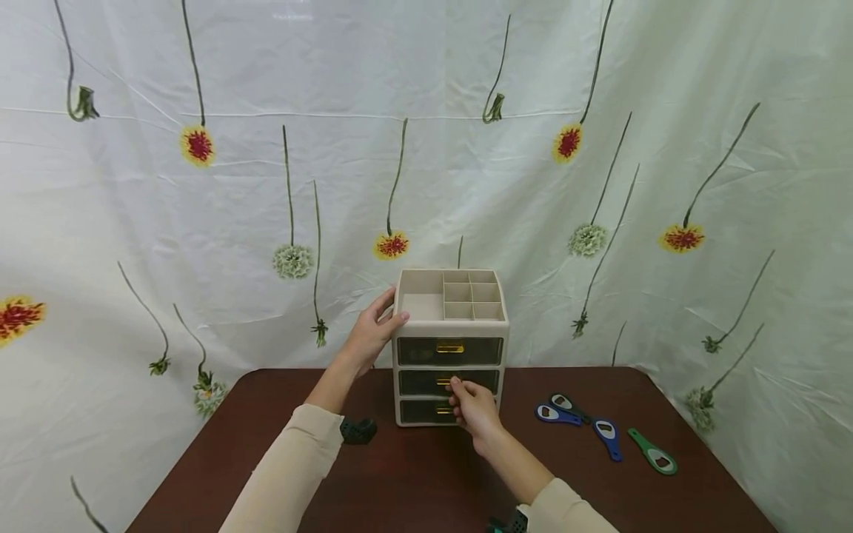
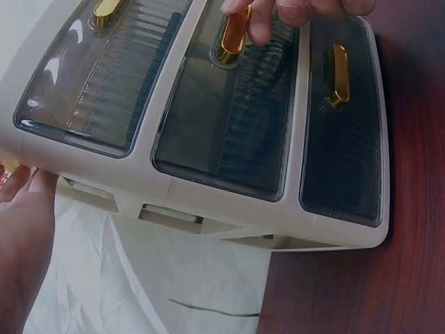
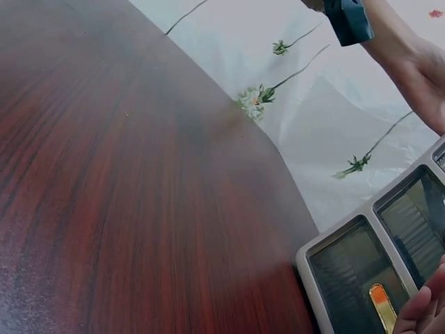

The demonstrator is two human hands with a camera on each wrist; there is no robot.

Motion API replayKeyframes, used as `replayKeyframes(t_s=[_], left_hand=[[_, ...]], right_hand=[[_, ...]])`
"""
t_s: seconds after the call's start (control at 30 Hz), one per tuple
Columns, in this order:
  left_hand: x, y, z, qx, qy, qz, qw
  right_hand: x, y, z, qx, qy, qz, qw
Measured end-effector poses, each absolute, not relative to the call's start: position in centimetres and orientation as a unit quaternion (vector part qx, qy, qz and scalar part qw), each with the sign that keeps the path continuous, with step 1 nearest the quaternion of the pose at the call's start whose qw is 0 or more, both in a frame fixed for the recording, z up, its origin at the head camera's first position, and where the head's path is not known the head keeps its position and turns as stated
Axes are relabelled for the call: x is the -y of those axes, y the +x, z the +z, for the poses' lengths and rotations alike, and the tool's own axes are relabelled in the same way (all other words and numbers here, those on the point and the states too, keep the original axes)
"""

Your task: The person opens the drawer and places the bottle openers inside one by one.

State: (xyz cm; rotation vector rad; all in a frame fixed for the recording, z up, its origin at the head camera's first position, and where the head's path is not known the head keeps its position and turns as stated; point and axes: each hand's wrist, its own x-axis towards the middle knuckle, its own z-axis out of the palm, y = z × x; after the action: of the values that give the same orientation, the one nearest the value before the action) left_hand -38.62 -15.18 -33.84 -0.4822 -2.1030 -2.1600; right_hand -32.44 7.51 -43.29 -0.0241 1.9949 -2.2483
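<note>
A cream desktop drawer organizer (image 1: 450,326) stands on the table, with three dark see-through drawers and gold handles. Its open top is split into compartments. My left hand (image 1: 370,332) rests on the upper left side, its thumb across the top front edge and its fingers extended along the side. With thumb and fingertips, my right hand (image 1: 474,411) pinches the middle drawer's gold handle (image 2: 234,33). The middle drawer (image 2: 229,132) sits in line with the other two fronts. The bottom handle (image 3: 382,306) is just below the right fingers. Drawer contents are too dim to tell.
Several bottle openers lie right of the organizer: a black one (image 1: 566,404), a blue one (image 1: 557,414), another blue one (image 1: 607,438) and a green one (image 1: 653,452). The dark red wooden table (image 1: 393,488) meets a flower-patterned cloth (image 1: 346,148) behind.
</note>
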Motion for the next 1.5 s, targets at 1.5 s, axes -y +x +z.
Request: replayKeyframes(t_s=[1.5], left_hand=[[15.3, -38.6, -34.3, 0.688, -0.179, -0.701, 0.051]], right_hand=[[-8.4, -32.1, -48.5, -0.71, -0.009, -0.702, 0.048]])
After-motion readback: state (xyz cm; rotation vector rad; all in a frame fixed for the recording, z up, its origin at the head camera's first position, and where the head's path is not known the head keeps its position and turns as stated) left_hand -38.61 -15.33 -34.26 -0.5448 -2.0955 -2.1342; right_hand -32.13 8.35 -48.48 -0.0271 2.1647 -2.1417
